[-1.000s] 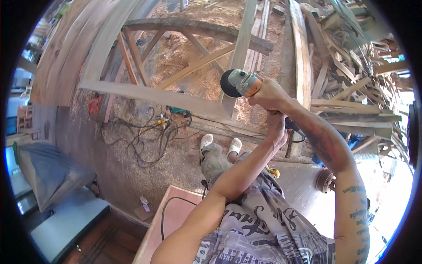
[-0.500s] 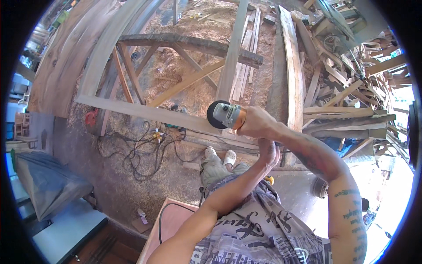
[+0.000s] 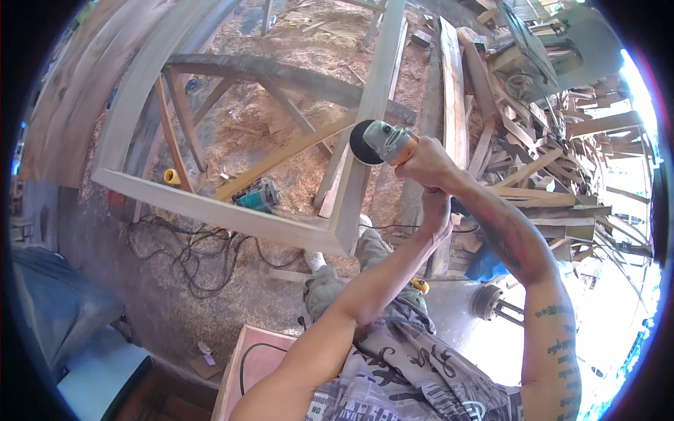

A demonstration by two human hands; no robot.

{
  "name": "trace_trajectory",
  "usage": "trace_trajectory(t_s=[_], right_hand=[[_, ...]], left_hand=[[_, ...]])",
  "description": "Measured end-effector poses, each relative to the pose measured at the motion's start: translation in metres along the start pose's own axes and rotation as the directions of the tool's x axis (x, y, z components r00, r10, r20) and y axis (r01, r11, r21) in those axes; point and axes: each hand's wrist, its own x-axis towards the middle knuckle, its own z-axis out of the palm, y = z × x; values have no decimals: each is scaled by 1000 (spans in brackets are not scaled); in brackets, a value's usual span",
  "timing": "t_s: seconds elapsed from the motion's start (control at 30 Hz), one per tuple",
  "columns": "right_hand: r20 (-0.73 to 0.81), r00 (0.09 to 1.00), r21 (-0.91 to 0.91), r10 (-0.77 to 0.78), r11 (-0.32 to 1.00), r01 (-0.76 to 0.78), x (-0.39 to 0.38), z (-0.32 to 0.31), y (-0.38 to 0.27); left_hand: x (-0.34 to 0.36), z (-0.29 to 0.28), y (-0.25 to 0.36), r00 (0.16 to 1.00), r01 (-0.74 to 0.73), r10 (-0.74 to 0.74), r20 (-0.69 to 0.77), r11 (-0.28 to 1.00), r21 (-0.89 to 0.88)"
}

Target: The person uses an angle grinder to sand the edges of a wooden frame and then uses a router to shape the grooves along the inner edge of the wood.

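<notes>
The right hand (image 3: 425, 165) was wrapped firmly around the grey-and-orange metal-headed angle grinder (image 3: 393, 144), just behind its head. The left hand (image 3: 437, 205) was at the rear of the tool, its fingers largely hidden by the right wrist, so I could not tell how tightly they were curled. The black round disc (image 3: 362, 142) was over the right rail of the pale rectangular wooden frame (image 3: 225, 219), up from its near right corner (whether it touched the wood could not be told). Below, seen through the frame's opening, a teal-and-grey power tool (image 3: 258, 197) lay just beyond the near rail, and a yellow cup-shaped piece (image 3: 171, 177) showed inside the near left corner.

The step in hand looked to be smoothing the right rail; the next move, I judged, called for a steady two-handed hold and an even pass along it, the disc kept shallow
</notes>
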Motion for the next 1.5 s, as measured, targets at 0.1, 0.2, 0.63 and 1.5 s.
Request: trace_trajectory(t_s=[0.1,0.2,0.63,1.5], right_hand=[[42,999,-10,30,1000,-29,24,-30,-17],[24,997,14,78,997,-78,60,-51,-10],[52,991,8,-123,992,123,186,-108,37],[235,962,-11,-137,990,143,-74,38,-23]], left_hand=[[39,14,3,998,41,-41,37,999,21],[84,28,-6,1000,-9,10,-26,999,40],[209,80,-4,984,-24,35,-175,998,63],[-63,-51,-24,970,-232,235,-55,971,67]])
